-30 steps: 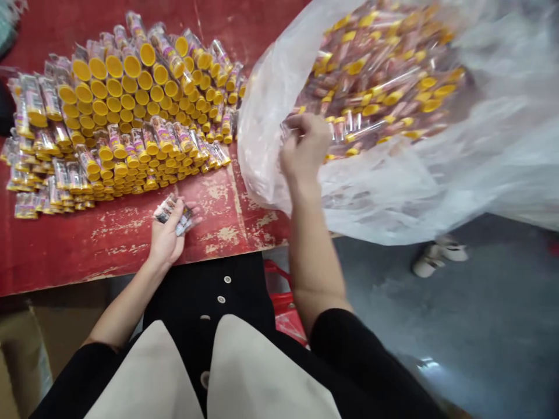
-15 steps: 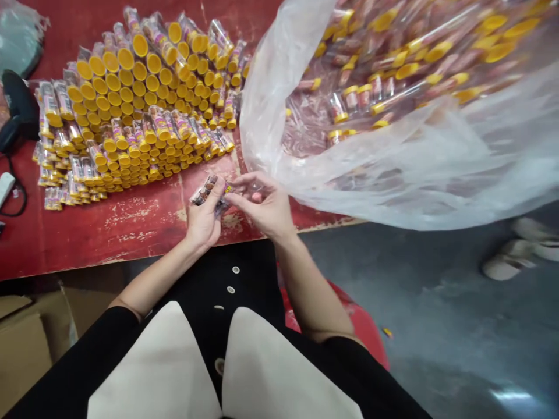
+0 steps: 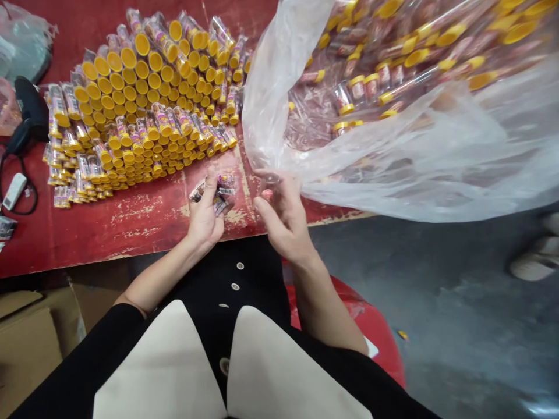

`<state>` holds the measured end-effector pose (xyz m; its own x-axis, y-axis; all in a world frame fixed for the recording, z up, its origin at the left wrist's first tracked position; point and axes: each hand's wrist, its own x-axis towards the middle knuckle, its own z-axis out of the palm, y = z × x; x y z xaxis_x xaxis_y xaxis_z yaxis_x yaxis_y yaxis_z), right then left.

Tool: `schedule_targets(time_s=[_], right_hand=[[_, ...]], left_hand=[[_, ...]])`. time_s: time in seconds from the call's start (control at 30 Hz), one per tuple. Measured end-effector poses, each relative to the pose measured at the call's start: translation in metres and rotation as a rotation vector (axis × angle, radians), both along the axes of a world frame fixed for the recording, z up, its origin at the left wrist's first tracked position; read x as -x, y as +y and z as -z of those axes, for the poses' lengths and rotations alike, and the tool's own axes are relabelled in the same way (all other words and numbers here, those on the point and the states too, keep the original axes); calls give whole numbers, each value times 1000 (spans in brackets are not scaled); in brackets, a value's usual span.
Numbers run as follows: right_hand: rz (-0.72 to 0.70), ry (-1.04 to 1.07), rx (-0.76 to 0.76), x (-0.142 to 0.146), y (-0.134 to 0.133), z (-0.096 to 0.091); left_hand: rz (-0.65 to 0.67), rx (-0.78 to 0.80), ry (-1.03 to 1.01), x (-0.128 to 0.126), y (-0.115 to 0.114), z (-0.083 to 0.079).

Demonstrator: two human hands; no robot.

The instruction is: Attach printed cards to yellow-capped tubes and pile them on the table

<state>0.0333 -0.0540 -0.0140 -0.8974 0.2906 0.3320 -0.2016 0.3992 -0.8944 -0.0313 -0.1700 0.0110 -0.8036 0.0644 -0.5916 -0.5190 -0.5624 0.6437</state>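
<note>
the left hand (image 3: 203, 218) curls around a few small clear printed tubes (image 3: 217, 195) above the worn red wooden table (image 3: 144, 233); the right hand (image 3: 282, 218) pinches one clear plastic tube (image 3: 269, 181) beside the translucent plastic bag (image 3: 414, 180).

Bright, even light, soft shadows (edges visibly warped).
</note>
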Motion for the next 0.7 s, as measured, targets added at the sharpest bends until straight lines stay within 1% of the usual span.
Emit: schedule_targets(time_s=[0.03,0.07,0.13,0.23,0.33,0.4,0.5,0.53,0.57,0.6,0.7], right_hand=[[5,3,-53,-4,3,-1],[11,15,-60,-8,4,-1],[36,68,-12,-10,3,1],[63,71,130,-7,-4,5],[79,-33,313,1,-15,9],[176,-50,389,7,-21,12],[381,24,442,12,-25,15],[414,42,445,13,-25,15],[412,41,441,13,-24,15],[381,24,434,13,-23,14],[250,-53,418,10,-17,10]], left_hand=[[15,-10,-16,1,-1,-1],[31,-17,-32,2,-3,-2],[77,-28,-65,2,-5,-3],[167,-37,-75,0,-5,-2],[215,-41,15,-5,-4,0],[193,-35,67,-7,-4,3],[85,2,106,-6,-4,6],[51,22,125,-5,-5,7],[39,46,150,-4,-6,8],[52,73,179,-3,-6,10],[166,147,243,-3,-8,14]])
